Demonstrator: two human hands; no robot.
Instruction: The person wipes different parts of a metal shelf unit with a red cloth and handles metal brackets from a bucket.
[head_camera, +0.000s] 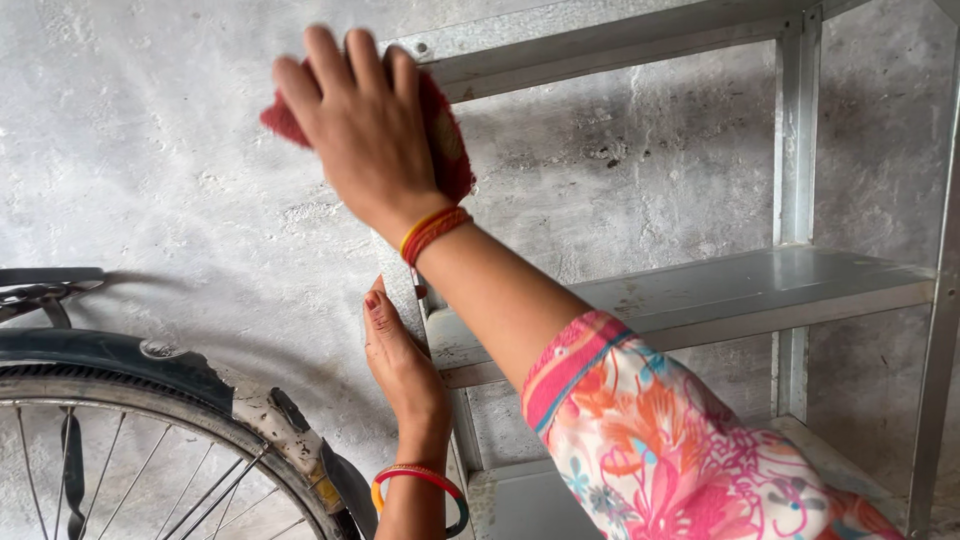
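At the lower left of the frame sits a bicycle wheel (130, 440) with a dark mudguard, against a rough grey wall (150, 180). Just right of it, low centre, my left hand (400, 365) lies flat with fingers straight on the upright of a grey metal shelf rack (760, 285). Above it, upper centre, my right hand (365, 125) presses a red cloth (445, 140) against the rack's top corner, fingers spread over it. The shelves fill the right side.

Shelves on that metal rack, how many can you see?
3: the top shelf beside the right hand and red cloth, the middle shelf, and the bottom shelf, partly hidden by the sleeve. Others may lie out of frame.
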